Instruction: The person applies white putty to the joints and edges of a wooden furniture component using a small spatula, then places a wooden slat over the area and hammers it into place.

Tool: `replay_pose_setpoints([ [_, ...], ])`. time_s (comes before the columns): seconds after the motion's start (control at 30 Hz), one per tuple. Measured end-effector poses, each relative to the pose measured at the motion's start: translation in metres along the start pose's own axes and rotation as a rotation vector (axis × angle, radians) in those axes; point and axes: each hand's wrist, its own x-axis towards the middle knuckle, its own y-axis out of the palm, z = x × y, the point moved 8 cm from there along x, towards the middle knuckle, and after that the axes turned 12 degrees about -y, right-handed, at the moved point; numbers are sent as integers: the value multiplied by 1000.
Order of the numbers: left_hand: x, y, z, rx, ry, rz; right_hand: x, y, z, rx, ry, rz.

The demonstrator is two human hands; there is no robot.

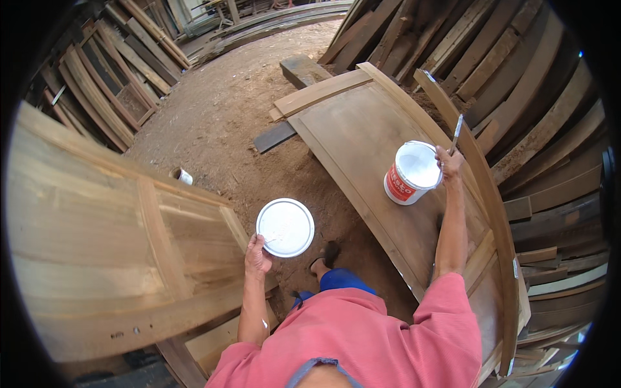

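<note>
My left hand point(258, 256) grips the edge of a round white bucket lid point(284, 227), held out flat above the dirt floor. My right hand point(449, 161) is closed around a slim stick-like tool point(457, 132) that points up; its upper part looks whitish, and I cannot tell its exact kind. That same hand is at the rim of a white bucket point(404, 184) with a red label, and may also be gripping it. The bucket's mouth is uncovered and its inside looks white. It is over a panelled wooden door point(349, 139) on my right.
Another panelled wooden door point(97, 226) lies on my left. A small white cup-like container point(184, 176) stands on the dirt floor point(213, 123) beyond it. Planks point(543, 97) lean along the right side, and more boards point(97, 84) are stacked at the far left.
</note>
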Motion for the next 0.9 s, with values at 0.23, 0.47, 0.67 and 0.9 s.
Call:
replay_pose_setpoints([
  [0.23,129,44,-17,222,-120,71,46,-84,-68,-1176,13,-102],
  [0.47,243,155,-20,247,-242,89,17,-26,54,-1225,240,99],
  [0.67,368,250,20,381,-333,85,-29,-14,29,-1036,339,158],
  [0.9,454,289,65,548,-427,-12,-31,13,-21,-1199,458,8],
])
